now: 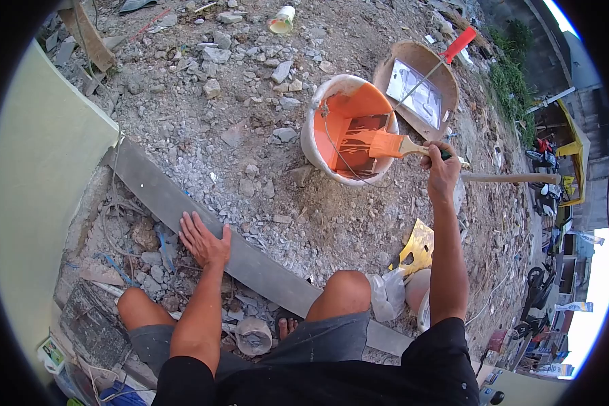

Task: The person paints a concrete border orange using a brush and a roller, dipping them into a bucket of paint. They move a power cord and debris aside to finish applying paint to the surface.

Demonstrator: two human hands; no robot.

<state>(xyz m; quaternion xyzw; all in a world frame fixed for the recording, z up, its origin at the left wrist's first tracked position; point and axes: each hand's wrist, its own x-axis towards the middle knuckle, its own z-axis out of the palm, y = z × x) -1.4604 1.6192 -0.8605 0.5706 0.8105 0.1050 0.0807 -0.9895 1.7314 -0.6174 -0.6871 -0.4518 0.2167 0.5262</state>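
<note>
My right hand (441, 169) is closed around the wooden handle of a wide paintbrush (388, 144), whose bristles are coated in orange. The brush is over the near right part of a white bucket (309, 139) with orange paint inside and a wire handle. My left hand (204, 241) rests with fingers spread on a long grey board (159, 196) that runs diagonally across the ground in front of me. Nothing is held in it.
Behind the bucket a round basin (448, 81) holds a paint tray (413, 91) and a red-handled roller (459, 45). A wooden handle (511, 178) juts out rightward. Rubble, a yellow piece (416, 247), a plastic bag (386, 296) and a pale wall (47, 169) lie around.
</note>
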